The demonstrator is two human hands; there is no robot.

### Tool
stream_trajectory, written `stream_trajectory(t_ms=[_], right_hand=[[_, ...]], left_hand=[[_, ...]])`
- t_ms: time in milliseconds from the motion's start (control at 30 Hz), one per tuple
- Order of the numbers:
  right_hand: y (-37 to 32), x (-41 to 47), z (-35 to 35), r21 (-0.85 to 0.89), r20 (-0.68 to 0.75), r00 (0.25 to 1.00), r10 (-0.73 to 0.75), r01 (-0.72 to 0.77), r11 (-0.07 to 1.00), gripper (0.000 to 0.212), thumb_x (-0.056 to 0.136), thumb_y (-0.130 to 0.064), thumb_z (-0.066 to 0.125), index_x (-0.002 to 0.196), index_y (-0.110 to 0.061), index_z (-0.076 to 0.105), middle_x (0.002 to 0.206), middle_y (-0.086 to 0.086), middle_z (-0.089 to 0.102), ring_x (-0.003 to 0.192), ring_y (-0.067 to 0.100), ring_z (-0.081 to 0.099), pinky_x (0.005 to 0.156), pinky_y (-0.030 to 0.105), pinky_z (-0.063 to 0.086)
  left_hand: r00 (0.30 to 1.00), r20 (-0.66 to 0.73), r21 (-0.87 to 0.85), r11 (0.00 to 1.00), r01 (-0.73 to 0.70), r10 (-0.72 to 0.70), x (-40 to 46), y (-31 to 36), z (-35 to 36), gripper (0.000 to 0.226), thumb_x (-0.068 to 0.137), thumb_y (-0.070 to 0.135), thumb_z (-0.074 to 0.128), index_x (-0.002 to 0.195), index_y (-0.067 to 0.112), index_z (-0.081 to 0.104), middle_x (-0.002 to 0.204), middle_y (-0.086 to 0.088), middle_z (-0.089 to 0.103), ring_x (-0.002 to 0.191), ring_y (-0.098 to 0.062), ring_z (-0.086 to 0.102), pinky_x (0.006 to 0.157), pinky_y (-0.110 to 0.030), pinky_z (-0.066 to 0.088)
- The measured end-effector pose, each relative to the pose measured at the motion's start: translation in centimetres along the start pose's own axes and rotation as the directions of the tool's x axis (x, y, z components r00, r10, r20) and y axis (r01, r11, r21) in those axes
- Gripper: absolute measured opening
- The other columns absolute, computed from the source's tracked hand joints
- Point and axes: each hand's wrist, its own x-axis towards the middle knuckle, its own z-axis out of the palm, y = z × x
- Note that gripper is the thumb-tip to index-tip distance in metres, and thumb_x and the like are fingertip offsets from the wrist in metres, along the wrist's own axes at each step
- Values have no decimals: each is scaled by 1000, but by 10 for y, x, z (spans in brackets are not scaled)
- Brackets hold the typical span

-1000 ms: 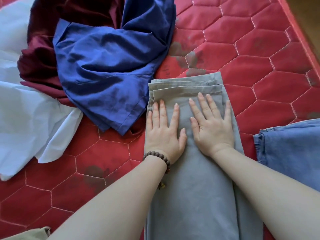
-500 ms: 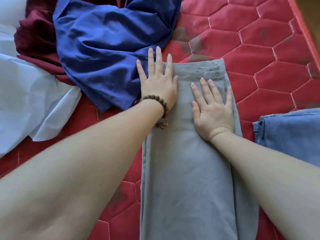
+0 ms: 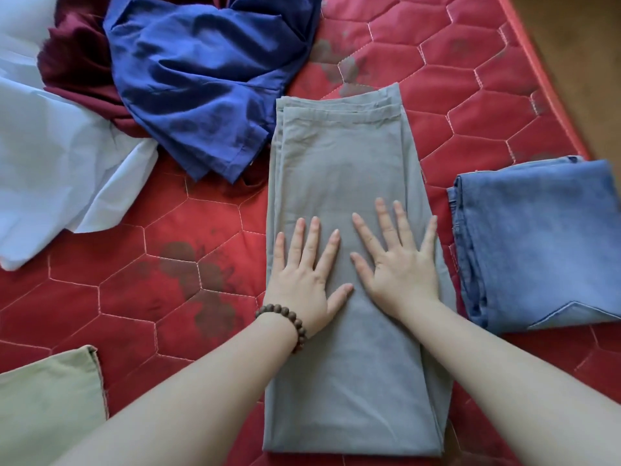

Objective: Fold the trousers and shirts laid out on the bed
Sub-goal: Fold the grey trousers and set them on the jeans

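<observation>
Grey trousers (image 3: 339, 156) lie folded lengthwise in a long strip down the middle of the red quilted bed (image 3: 470, 95). Both palms press flat on their middle. My left hand (image 3: 304, 270), with a bead bracelet at the wrist, lies near the strip's left edge, fingers straight and spread. My right hand (image 3: 400, 260) lies beside it toward the right edge, fingers also spread. A crumpled dark blue shirt (image 3: 201, 82) lies at the upper left, its hem touching the trousers' top left corner.
A maroon garment (image 3: 74, 68) and a white garment (image 3: 50, 163) lie under and left of the blue shirt. Folded blue jeans (image 3: 537, 243) sit right of the grey trousers. An olive garment (image 3: 47, 398) shows at the lower left. The bed's edge and brown floor (image 3: 578, 62) are at the upper right.
Both hands have slid from the far end of the grey trousers down toward me to the middle. The left hand had reached up near the blue shirt half a second ago.
</observation>
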Motion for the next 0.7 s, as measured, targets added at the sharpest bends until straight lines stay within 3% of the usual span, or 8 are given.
stream_trajectory(t_ms=[167,233,300,400,567,700], right_hand=[[30,-61,5,-3,46,995,94,-94,996,70,90,-63,21,153,-33,19,162,5,8,149,26,4,113,64,5],[21,-81,4,-13,47,989,144,-143,990,72,90,-66,19,153,-32,16,162,6,2,149,28,-2,112,64,0],[3,-102,5,-19,45,995,94,-93,996,72,89,-69,22,152,-36,14,162,7,3,149,31,-2,110,66,-8],[-20,-148,16,-11,72,993,-99,100,995,71,87,-70,27,150,-39,23,162,5,12,148,33,5,109,71,1],[0,-202,17,-38,184,982,-40,47,998,71,87,-69,25,150,-36,26,161,4,14,148,25,15,110,70,10],[6,-222,-1,-62,185,983,-15,27,998,67,90,-63,23,149,-32,31,160,8,17,147,28,16,110,70,9]], left_hand=[[994,40,68,992,-106,104,-38,-15,8,92,79,83,7,149,29,-20,159,-14,-19,144,-33,-24,117,-55,-8],[995,53,44,995,-87,85,-57,-16,13,94,78,85,7,149,30,-20,159,-14,-21,144,-33,-25,116,-58,-6],[994,71,34,996,-85,82,-76,-10,18,97,76,87,7,151,30,-17,158,-16,-22,143,-37,-26,114,-62,-5],[981,105,41,985,-166,161,-106,-5,25,98,72,90,15,150,38,-16,157,-18,-22,141,-43,-25,111,-67,-3],[961,170,39,973,-229,219,-164,-21,31,87,78,86,11,147,42,-18,159,-11,-19,144,-35,-24,114,-63,-4],[969,150,40,978,-204,196,-199,-25,29,72,91,70,11,153,33,0,162,-10,-2,147,-34,-10,114,-65,1]])
